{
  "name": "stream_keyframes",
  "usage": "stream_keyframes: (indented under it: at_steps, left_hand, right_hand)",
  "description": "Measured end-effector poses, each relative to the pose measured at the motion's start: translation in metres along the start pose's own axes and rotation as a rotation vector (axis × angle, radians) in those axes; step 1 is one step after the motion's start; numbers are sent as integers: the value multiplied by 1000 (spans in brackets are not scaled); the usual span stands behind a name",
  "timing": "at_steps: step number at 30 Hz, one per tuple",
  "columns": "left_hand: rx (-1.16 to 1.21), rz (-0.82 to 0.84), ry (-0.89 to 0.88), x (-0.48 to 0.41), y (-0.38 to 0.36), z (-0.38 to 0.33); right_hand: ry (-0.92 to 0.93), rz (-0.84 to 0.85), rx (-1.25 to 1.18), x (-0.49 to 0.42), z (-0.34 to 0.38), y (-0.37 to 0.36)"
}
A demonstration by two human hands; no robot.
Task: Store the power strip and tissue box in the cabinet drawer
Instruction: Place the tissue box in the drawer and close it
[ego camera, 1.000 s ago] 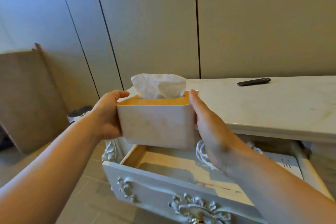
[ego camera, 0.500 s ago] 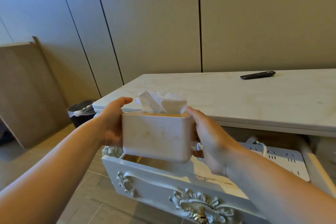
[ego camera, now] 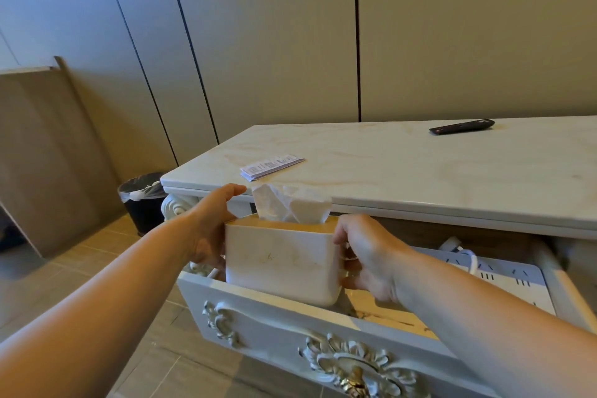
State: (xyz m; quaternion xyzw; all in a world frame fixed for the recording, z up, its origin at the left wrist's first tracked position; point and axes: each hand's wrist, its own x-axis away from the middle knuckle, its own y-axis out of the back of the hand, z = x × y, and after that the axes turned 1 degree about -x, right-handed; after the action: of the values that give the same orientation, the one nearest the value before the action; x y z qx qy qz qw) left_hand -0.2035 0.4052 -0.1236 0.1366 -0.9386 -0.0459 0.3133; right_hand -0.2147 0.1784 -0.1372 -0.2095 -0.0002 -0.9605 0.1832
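Big flat wall panels [ego camera: 274, 42] behind, matte beige, split by thin dark seams. Below them is the cabinet's worktop [ego camera: 420, 178], a polished slab of cream marble with faint veins and a rounded edge, running off the right of view. Under it the drawer [ego camera: 265, 320] stands pulled out. It has a white front with carved scrollwork, a gilded rosette handle [ego camera: 355, 375] cut off at the bottom, and a pale wood floor.

Now the tissue box [ego camera: 281, 262], a smooth marbled-white block with rounded corners and a tan lid. It sits upright at the drawer's left end, its base dipped behind the front panel, so I can't see whether it touches bottom. A crumpled tissue [ego camera: 290, 203] pokes up against the worktop's edge.

The left-hand grip [ego camera: 210, 229] clasps the box's left side, fingers hidden behind it. The right-hand grip [ego camera: 371, 255] curls round the right end.

The power strip [ego camera: 504, 271] lies flat in the drawer to the right, white and slotted, with cable over it, part-covered by the forearm.

There's a black lined bin [ego camera: 142, 200] on the floor. On the worktop lie a slim dark remote [ego camera: 462, 127] and a printed paper slip [ego camera: 271, 166], its text too small to read.
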Motion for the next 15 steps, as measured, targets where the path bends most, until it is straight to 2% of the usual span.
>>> stream_keyframes:
  at_steps: [15]
  left_hand:
    - [-129,23,15,-22,-4,6]
  right_hand:
    - [-24,6,297,-18,-3,8]
